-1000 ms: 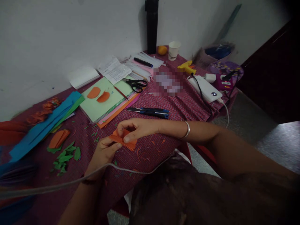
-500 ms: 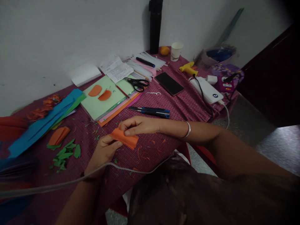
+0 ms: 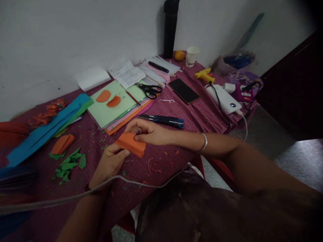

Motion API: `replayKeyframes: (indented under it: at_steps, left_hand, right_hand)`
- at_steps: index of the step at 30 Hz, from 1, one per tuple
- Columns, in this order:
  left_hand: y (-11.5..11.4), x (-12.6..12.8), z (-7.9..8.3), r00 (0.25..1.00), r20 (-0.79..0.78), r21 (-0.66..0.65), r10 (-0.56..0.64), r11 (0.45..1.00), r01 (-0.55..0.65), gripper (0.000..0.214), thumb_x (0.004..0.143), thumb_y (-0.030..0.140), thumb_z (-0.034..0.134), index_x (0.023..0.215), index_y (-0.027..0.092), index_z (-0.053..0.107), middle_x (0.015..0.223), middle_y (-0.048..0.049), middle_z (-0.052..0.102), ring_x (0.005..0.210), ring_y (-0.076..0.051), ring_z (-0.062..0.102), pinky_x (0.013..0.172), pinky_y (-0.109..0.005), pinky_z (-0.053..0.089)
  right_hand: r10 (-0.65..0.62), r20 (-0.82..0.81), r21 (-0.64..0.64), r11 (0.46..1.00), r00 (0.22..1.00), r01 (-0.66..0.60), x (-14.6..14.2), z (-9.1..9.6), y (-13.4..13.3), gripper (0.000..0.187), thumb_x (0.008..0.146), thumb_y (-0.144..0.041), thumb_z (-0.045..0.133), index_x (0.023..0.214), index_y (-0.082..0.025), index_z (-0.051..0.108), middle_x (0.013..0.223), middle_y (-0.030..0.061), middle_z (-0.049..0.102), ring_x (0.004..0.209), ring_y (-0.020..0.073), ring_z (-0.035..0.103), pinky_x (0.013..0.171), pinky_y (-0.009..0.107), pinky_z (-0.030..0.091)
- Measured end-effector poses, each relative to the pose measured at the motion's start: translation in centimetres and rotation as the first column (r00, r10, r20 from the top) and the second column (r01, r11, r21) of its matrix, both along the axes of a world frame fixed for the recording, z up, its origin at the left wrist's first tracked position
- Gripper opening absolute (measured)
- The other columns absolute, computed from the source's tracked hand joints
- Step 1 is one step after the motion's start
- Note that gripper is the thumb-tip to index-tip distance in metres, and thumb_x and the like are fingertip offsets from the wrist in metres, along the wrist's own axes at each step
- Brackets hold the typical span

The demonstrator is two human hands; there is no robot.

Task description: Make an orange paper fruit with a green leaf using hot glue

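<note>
Both hands hold a folded stack of orange paper (image 3: 131, 144) just above the maroon checked tablecloth (image 3: 202, 114). My left hand (image 3: 108, 163) pinches its near left corner with thumb on top. My right hand (image 3: 147, 131), a silver bangle on the wrist, presses fingers and thumb along its far edge. Blue-handled scissors (image 3: 163, 120) lie just beyond my right hand. Orange paper scraps are scattered on the cloth to the right of the stack.
A stack of coloured sheets (image 3: 113, 107) with two orange cut-outs lies behind, black scissors (image 3: 150, 90) beside it. Green leaf cut-outs (image 3: 68, 164) and an orange piece (image 3: 62, 144) lie left. Phone (image 3: 183, 90), glue gun (image 3: 204, 75), power bank (image 3: 224, 98), cup (image 3: 192, 55) and bottle (image 3: 171, 27) stand far right. A white cable crosses near me.
The right hand's fingers have flattened the orange paper stack closed and shifted slightly up and left with it. The view has tilted a little.
</note>
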State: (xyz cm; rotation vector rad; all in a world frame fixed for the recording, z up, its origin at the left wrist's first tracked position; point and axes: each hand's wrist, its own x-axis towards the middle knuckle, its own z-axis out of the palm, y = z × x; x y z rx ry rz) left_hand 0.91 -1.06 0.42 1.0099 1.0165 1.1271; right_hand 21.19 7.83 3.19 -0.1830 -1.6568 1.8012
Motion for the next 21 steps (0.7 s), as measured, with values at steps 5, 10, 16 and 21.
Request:
replayKeyframes:
  at_steps: [5,10,16,21]
  left_hand:
    - [0.02,-0.25,-0.28,0.997,-0.071,-0.008,-0.016,1.000,0.016,0.028,0.078,0.034,0.084,0.103,0.022,0.082,0.106,-0.0075,0.080,0.101,-0.025,0.073,0.098,-0.039,0.055]
    - [0.08,-0.20,-0.07,0.994,-0.106,-0.007,-0.039,0.999,0.038,0.031,0.076,0.033,0.085,0.104,0.022,0.082,0.107,-0.0073,0.080,0.104,-0.027,0.072,0.098,-0.040,0.055]
    - [0.14,-0.22,0.12,0.987,-0.159,-0.020,-0.016,1.000,0.013,0.030,0.070,0.036,0.088,0.096,0.020,0.083,0.100,-0.0075,0.080,0.098,-0.027,0.072,0.094,-0.040,0.056]
    - [0.18,-0.46,-0.41,0.987,-0.159,-0.004,-0.010,1.000,0.010,0.030,0.072,0.038,0.088,0.096,0.020,0.083,0.099,-0.0074,0.080,0.095,-0.026,0.072,0.091,-0.038,0.056]
  right_hand:
    - [0.168,0.084,-0.090,0.983,0.982,-0.160,0.62,0.56,-0.20,0.030,0.092,-0.042,0.067,0.097,-0.013,0.060,0.091,0.0015,0.061,0.084,0.0109,0.055,0.079,0.025,0.046]
    - [0.187,0.124,-0.065,0.981,0.974,-0.180,0.65,0.72,-0.15,0.048,0.084,-0.059,0.075,0.086,-0.014,0.058,0.080,-0.0025,0.056,0.075,0.0090,0.050,0.070,0.022,0.043]
    - [0.201,0.144,-0.081,0.978,0.969,-0.191,0.68,0.74,-0.06,0.048,0.083,-0.059,0.075,0.087,-0.014,0.059,0.082,-0.0022,0.056,0.077,0.0093,0.050,0.071,0.023,0.042]
    - [0.240,0.125,-0.117,0.967,0.963,-0.226,0.79,0.72,0.00,0.047,0.084,-0.057,0.075,0.091,-0.012,0.061,0.086,-0.0005,0.058,0.081,0.0102,0.053,0.075,0.024,0.043]
